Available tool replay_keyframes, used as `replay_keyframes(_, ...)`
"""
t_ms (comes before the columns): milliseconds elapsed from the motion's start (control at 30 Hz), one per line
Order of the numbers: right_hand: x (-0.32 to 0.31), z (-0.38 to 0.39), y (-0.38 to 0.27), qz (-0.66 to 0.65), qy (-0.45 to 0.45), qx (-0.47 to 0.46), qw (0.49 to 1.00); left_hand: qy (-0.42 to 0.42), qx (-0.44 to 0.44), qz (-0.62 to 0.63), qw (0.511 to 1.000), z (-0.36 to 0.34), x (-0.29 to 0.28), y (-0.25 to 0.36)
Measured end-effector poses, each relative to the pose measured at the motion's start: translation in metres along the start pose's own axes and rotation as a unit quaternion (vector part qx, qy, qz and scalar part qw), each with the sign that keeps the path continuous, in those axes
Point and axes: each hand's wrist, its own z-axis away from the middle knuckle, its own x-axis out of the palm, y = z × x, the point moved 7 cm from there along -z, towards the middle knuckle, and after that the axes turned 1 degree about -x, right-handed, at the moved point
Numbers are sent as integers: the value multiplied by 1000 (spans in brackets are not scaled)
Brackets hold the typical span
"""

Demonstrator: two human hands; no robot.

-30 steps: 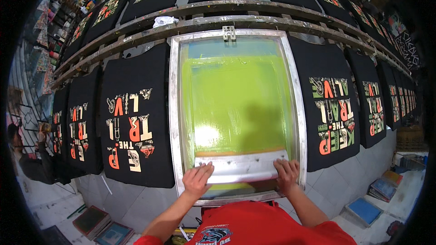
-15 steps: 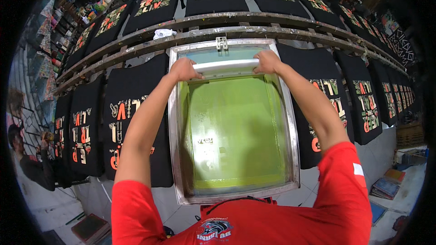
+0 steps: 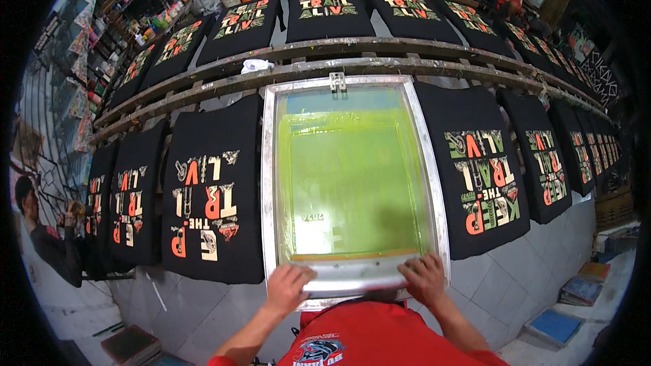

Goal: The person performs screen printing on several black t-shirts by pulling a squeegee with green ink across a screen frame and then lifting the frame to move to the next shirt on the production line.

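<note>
1. Between the left hand [image 3: 290, 286] and right hand [image 3: 424, 278], each curled tightly over one end, a silver squeegee [image 3: 359, 276] spans the near end of a metal-framed screen [image 3: 270, 196].
2. Just beyond the hands, lime-green mesh [image 3: 352, 176] stretches away; matched pressure from both sides would likely keep the blade [image 3: 356, 256] even.
3. Either side of the hands, black printed shirts [image 3: 213, 122] flank the screen.
4. Farther ahead, wooden rails [image 3: 305, 68], then more shirts [image 3: 329, 30].

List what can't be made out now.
All in the head view:
Under the green screen: mostly hidden by it.
Ends of the scraper: partly covered by the left hand and right hand.
Near edge of the frame: partly blocked by the red shirt.
Prints on the farthest right black shirts: too small.
</note>
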Motion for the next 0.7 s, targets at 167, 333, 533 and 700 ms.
replay_keyframes(167,15,61,-22,-3,8,37,999,18,2,8,1000,60,27,29)
replay_keyframes(333,32,67,-22,-43,-28,-6,999,7,21,49,999,60,31,31)
replay_keyframes(533,7,86,1,-101,20,79,991,158,-129,68,977,89,3,1)
replay_keyframes(700,-11,123,67,-20,137,420,897,171,-544,206,795,147,9,-61)
